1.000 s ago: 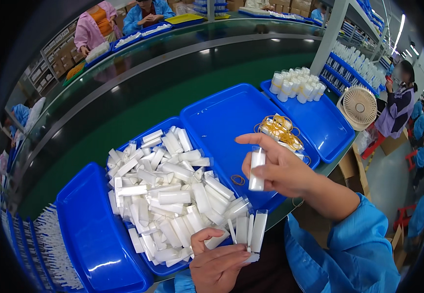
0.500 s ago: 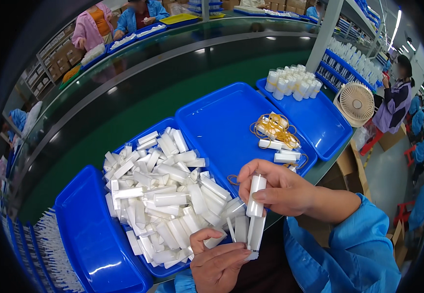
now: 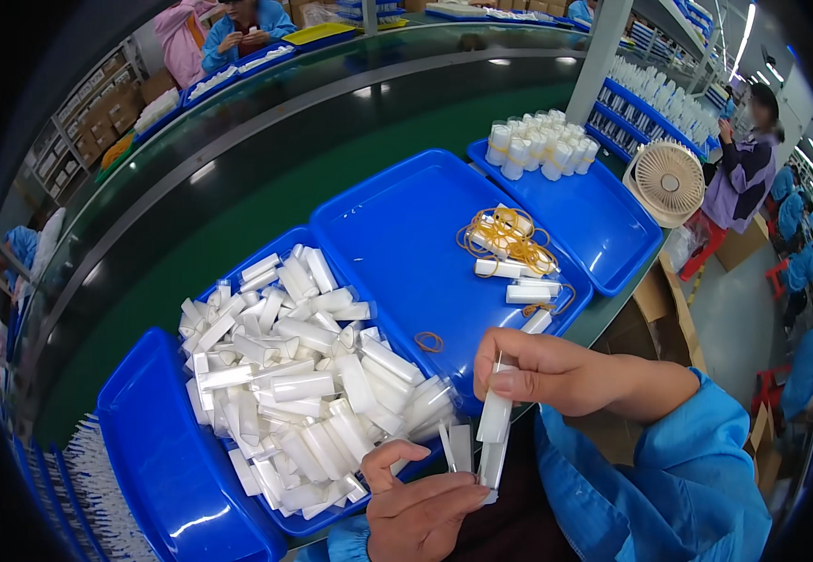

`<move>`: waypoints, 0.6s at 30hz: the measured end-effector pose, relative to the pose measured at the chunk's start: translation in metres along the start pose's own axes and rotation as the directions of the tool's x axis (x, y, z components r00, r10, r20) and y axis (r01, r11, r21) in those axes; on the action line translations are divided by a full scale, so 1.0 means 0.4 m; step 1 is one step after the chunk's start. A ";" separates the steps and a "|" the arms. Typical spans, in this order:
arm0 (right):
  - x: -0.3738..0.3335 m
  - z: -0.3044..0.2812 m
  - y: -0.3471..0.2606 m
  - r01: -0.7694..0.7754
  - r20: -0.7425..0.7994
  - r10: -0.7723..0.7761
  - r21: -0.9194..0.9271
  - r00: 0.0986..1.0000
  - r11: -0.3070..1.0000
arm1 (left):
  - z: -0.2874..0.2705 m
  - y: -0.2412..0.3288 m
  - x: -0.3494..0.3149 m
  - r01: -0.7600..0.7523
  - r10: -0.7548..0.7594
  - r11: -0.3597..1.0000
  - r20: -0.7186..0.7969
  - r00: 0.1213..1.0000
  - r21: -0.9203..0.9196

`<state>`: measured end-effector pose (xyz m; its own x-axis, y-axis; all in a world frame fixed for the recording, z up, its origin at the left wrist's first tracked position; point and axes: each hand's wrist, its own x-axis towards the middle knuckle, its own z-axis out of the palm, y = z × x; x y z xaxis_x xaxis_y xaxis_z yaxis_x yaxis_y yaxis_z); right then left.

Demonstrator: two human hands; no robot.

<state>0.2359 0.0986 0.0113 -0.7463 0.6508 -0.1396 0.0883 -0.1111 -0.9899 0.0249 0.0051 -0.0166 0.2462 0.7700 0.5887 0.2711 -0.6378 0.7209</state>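
Note:
My right hand (image 3: 556, 373) pinches the upper end of a slim white piece in clear film (image 3: 495, 419). The lower end of that piece meets a narrow white box-like piece (image 3: 492, 459) held in my left hand (image 3: 422, 513). Whether one sits inside the other I cannot tell. Thin white pieces (image 3: 460, 445) also stand up between the fingers of my left hand, its thumb apart from them. Beside my left hand, a large heap of white pieces in clear wrapping (image 3: 308, 384) fills a blue tray (image 3: 296, 236).
A middle blue tray (image 3: 378, 225) holds yellow rubber bands (image 3: 509, 239) and several white pieces. Rubber-banded white bundles (image 3: 538, 140) stand in the right blue tray (image 3: 617, 220), near a beige fan (image 3: 667, 183). Another blue tray (image 3: 168, 450) lies left. Beyond runs a green conveyor (image 3: 266, 201); co-workers sit across it.
The right hand has moved slightly right and down, turning the white piece more edge-on above the left hand's piece. The whole scene has shifted a little left in view.

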 end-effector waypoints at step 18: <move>-0.043 -0.075 0.014 0.131 -0.048 -0.457 -0.927 0.888 0.351 | -0.008 0.010 -0.001 0.173 -0.174 0.985 -0.004 0.985 -0.025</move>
<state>0.2690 0.1093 0.0075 -0.6715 0.6648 0.3273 0.5450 0.7424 -0.3897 0.0229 0.0025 -0.0128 0.1915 0.8691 0.4561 0.2864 -0.4939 0.8210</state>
